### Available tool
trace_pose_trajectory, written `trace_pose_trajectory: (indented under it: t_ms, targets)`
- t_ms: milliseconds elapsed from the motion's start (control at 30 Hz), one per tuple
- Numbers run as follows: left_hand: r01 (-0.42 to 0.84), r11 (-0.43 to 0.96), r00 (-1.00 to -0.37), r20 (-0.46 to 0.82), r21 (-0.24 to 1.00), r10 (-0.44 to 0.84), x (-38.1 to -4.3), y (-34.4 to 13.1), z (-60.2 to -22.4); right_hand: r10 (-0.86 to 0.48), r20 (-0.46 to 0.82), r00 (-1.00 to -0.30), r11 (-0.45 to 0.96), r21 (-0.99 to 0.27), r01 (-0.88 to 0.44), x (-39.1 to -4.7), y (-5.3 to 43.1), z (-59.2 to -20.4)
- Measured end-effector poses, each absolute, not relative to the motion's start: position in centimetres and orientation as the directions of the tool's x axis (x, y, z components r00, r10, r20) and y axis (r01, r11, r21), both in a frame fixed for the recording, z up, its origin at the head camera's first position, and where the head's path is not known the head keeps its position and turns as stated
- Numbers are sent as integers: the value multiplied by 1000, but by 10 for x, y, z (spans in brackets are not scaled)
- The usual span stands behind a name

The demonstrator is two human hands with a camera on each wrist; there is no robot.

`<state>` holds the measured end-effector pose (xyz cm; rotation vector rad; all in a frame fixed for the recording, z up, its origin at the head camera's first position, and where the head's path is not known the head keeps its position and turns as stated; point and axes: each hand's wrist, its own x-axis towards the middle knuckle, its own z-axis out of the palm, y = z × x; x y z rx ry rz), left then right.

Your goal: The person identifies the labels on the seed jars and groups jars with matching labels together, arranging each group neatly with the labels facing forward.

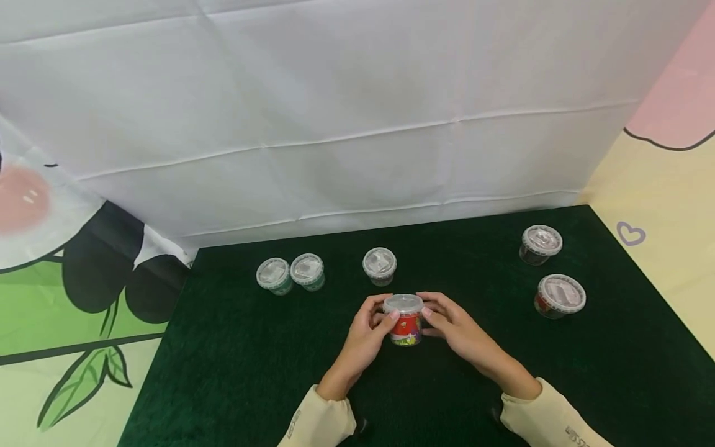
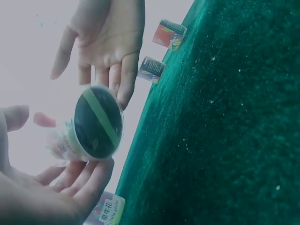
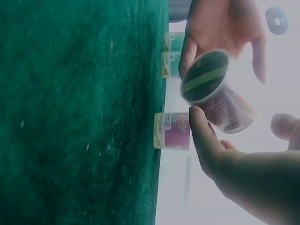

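Both hands hold a clear, lidded plastic tub (image 1: 406, 324) with a red, floral label, in the middle of the head view. My left hand (image 1: 368, 328) grips its left side, thumb at the front and fingers behind. From the right, my right hand (image 1: 455, 329) holds it between thumb and fingers. The left wrist view shows the tub's dark base (image 2: 98, 123) with a pale green stripe, raised off the table. In the right wrist view the same tub (image 3: 205, 77) appears tilted between the hands. Its contents cannot be made out.
Behind the hands stands another lidded tub (image 1: 380, 266). Two with greenish sides, a left one (image 1: 274, 275) and its neighbour (image 1: 308, 271), stand together at back left. At right are a farther tub (image 1: 540, 244) and a nearer one (image 1: 560, 295). A white cloth wall (image 1: 357, 155) borders the green table (image 1: 240, 354).
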<state>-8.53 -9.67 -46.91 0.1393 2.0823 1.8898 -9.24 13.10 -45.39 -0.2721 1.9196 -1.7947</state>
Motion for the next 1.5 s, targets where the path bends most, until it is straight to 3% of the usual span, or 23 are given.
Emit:
trace_pose_trajectory:
  t_ms: [433, 733, 1000, 1200, 1500]
  targets:
    - [-75, 221, -981, -112, 972, 158, -75, -86, -463, -383, -246, -891, 177, -966, 191, -87, 114, -450]
    - [-128, 169, -967, -161, 977, 199, -78, -94, -459, -476, -259, -840, 99, -965, 242, -93, 124, -451]
    - [-174, 136, -936, -206, 975, 284, -80, -99, -459, -596, -197, -779, 43, -976, 215, -109, 138, -492]
    - [-164, 137, -943, -196, 977, 267, -79, -99, -461, -523, -254, -813, 66, -964, 259, -94, 125, -454]
    - [-98, 226, -980, -133, 969, 148, -79, -93, -461, -421, -242, -874, 141, -969, 201, -85, 112, -443]
